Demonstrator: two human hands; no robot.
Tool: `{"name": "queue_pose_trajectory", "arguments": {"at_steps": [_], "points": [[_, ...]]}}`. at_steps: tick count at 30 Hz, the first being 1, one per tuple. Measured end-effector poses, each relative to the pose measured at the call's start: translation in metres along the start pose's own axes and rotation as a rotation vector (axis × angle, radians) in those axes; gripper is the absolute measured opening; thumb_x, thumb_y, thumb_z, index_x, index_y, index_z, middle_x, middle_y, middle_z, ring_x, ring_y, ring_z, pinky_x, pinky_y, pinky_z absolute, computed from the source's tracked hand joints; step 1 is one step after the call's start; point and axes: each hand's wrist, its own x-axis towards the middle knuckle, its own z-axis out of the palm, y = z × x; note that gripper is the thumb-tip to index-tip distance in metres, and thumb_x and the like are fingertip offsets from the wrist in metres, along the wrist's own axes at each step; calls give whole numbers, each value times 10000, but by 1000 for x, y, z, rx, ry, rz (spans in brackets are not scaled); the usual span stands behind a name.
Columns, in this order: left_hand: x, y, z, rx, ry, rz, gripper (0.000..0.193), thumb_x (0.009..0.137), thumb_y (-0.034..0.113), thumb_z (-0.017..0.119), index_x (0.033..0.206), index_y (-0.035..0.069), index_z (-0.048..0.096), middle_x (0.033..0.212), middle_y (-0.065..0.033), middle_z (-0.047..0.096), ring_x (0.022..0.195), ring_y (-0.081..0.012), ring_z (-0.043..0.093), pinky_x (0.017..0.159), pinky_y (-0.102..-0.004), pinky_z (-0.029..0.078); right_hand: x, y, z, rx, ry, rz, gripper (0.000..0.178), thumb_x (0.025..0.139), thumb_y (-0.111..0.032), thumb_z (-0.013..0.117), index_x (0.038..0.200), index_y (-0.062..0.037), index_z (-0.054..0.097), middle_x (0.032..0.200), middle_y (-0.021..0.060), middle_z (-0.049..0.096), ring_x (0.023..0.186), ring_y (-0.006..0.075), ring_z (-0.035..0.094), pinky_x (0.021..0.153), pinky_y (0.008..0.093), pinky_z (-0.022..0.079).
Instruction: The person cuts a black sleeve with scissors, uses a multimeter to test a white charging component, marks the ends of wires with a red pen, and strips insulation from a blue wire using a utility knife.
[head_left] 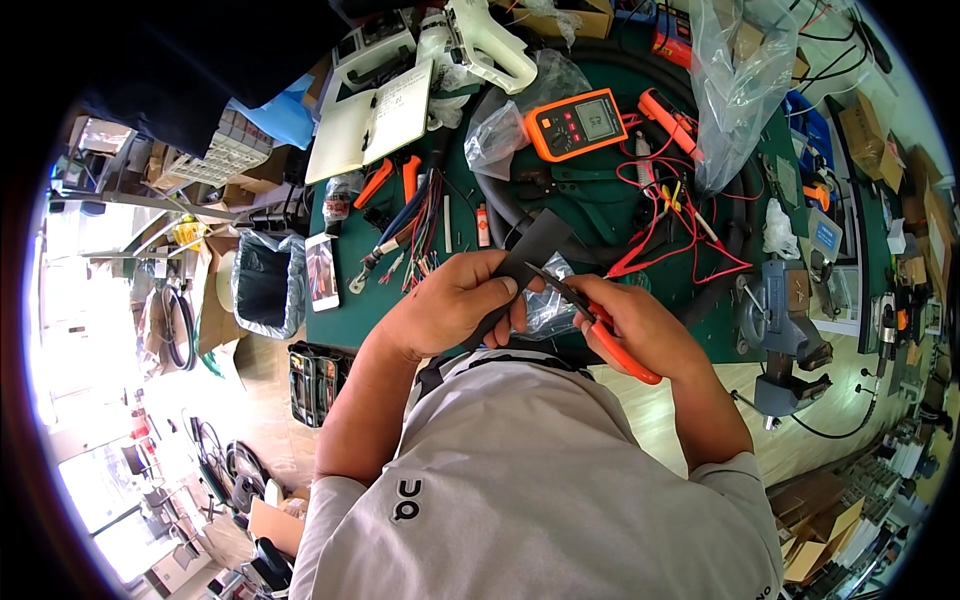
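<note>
My left hand (462, 303) is closed around a flat black strip (538, 246) that looks like wide heat-shrink tubing. The strip slants up and away to the right, past my thumb. In my right hand (640, 322) are orange-handled scissors (572, 297), gripped by the handles. Their dark pointed blades reach left to the strip's right edge, close to my left fingertips. Whether the blades touch the strip, I cannot tell. Beneath both hands lies a crumpled clear plastic bag (552, 312). A bundle of stripped coloured wires (425, 225) rests beyond my left hand.
An orange multimeter (575, 125) with tangled red leads (650, 255) lies on the green table (345, 325). Thick black cable curves behind it. An open notebook (385, 120) and a phone (322, 272) are at left, a vise (785, 310) at right. A lined bin (268, 285) stands left.
</note>
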Motion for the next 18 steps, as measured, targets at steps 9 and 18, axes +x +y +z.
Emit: {"name": "queue_pose_trajectory", "arguments": {"at_steps": [9, 18], "points": [[-1, -1, 0, -17, -9, 7, 296, 996, 107, 447, 1204, -25, 611, 798, -63, 666, 633, -99, 610, 608, -229, 497, -1, -2, 0, -33, 7, -25, 475, 843, 28, 644, 1300, -82, 569, 931, 147, 664, 828, 318, 644, 706, 392, 527], [-1, 0, 1, 5, -5, 5, 296, 997, 103, 442, 1204, -30, 608, 795, -62, 663, 628, -99, 606, 605, -230, 495, -1, -1, 1, 12, 4, -7, 455, 847, 28, 636, 1284, -83, 573, 927, 151, 663, 828, 320, 645, 705, 391, 523]]}}
